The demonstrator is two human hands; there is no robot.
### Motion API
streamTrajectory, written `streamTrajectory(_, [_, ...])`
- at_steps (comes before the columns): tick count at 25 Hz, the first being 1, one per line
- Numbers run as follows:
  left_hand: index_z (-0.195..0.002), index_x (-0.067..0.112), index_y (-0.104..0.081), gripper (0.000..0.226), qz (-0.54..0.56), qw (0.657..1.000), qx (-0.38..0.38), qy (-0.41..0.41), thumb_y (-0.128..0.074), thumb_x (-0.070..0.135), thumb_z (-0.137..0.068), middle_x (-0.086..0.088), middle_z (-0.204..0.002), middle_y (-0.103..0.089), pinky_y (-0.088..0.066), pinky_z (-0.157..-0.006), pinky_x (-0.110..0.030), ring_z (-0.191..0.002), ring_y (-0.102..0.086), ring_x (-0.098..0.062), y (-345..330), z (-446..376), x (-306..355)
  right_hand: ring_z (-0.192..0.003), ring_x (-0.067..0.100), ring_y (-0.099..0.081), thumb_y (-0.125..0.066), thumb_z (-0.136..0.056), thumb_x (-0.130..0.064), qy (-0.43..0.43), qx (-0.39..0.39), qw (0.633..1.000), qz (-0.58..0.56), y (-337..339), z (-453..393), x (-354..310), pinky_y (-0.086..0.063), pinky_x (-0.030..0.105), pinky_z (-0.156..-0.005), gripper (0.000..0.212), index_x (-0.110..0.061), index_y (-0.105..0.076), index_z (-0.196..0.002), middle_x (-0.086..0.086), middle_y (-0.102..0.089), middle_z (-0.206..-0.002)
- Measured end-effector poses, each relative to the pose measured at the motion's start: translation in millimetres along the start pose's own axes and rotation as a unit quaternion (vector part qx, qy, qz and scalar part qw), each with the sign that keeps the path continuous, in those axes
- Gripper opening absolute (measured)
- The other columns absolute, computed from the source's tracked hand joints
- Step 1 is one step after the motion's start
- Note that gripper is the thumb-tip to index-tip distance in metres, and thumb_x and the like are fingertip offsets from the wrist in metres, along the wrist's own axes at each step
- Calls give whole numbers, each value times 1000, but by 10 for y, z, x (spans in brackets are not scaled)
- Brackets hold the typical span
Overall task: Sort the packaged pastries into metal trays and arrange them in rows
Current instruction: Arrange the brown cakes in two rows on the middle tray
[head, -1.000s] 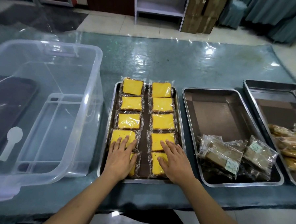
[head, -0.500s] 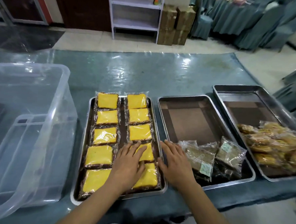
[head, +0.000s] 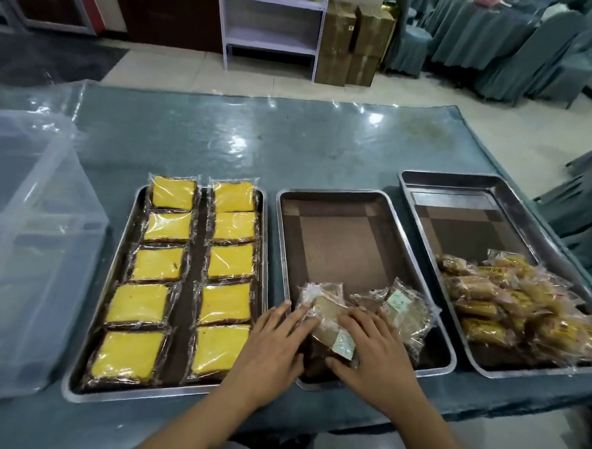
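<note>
Three metal trays stand side by side on the table. The left tray (head: 195,287) holds yellow packaged pastries (head: 231,258) in two neat rows. In the middle tray (head: 341,240), brown packaged pastries (head: 327,315) lie in a loose pile at the near end. My left hand (head: 274,346) touches the pile's left side with straight fingers. My right hand (head: 373,355) rests flat on top of the pile, its thumb stretched along the near edge of a packet. The right tray (head: 466,226) carries a heap of golden wrapped pastries (head: 510,304) at its near end.
A large clear plastic bin (head: 29,244) stands at the left, close beside the left tray. The table (head: 258,140) has a shiny blue-grey cover. Covered chairs (head: 583,212) stand off the right edge. A shelf and cardboard boxes are far behind.
Both hands have left the yellow pastries in the left tray and moved right onto the brown packets in the middle tray. The view has shifted right with them.
</note>
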State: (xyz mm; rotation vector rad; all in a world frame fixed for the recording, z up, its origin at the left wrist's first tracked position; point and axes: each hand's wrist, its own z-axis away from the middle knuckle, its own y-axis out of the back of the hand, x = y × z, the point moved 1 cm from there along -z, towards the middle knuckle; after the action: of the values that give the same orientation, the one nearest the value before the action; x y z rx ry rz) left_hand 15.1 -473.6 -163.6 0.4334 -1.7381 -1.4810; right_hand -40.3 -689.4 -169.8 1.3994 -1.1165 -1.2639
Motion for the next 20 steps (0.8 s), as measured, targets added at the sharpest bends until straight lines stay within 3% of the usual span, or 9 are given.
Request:
streamTrajectory(3, [-156,33,-21,66,-3,999,-1,32,-49,30,-96,8,-166,-17,-3,-123,-38,-153,-7,-23,-95,-38,82,-131,21,-49,-69,-74,-60,31,-18,999,3,-51,-18,119,-17,42,-121,72,-27,-52,-136,-4,-54,-137])
streamTrajectory(6, [-153,33,-27,66,-4,998,-15,68,-55,28,-93,8,-160,-29,-16,-124,-44,-151,-15,-22,-174,-72,150,-129,22,-51,-75,-72,-52,45,-31,999,-7,-63,-51,168,-17,44,-121,72,-28,-51,-135,-5,-53,-136])
streamTrajectory(10, [-145,32,-39,58,10,994,23,106,-59,29,-90,9,-145,-46,-31,-117,-43,-140,-33,-19,-182,-124,225,-126,15,-52,-59,-83,-54,77,-24,996,-30,27,-129,242,-21,47,-119,56,-30,-52,-134,-10,-58,-131])
streamTrajectory(13, [-141,31,-43,48,26,987,86,131,-53,32,-94,10,-134,-54,-40,-108,-39,-127,-43,-16,-108,-185,275,-113,3,-54,-44,-95,-51,64,-11,993,-103,192,-264,272,-28,42,-117,36,-32,-49,-125,-17,-63,-115])
streamTrajectory(16, [-142,27,-46,49,44,972,161,165,-57,31,-94,7,-125,-62,-46,-100,-37,-115,-50,-16,25,-264,337,-94,-9,-53,-50,-102,-41,1,-21,961,-277,368,-446,277,-49,34,-95,13,-41,-46,-114,-27,-59,-102])
streamTrajectory(18, [-142,28,-47,52,52,964,180,190,-65,27,-93,6,-125,-63,-47,-99,-36,-113,-51,-16,37,-296,332,-81,0,-63,-52,-100,-45,-47,-41,929,-364,406,-548,270,-59,37,-72,16,-47,-45,-115,-16,-66,-93])
streamTrajectory(20, [-140,29,-47,54,47,962,168,211,-69,26,-91,3,-131,-59,-47,-100,-37,-116,-52,-19,20,-296,337,-66,10,-66,-54,-98,-50,-78,-53,929,-357,359,-633,269,-59,39,-59,23,-49,-42,-118,-5,-69,-80])
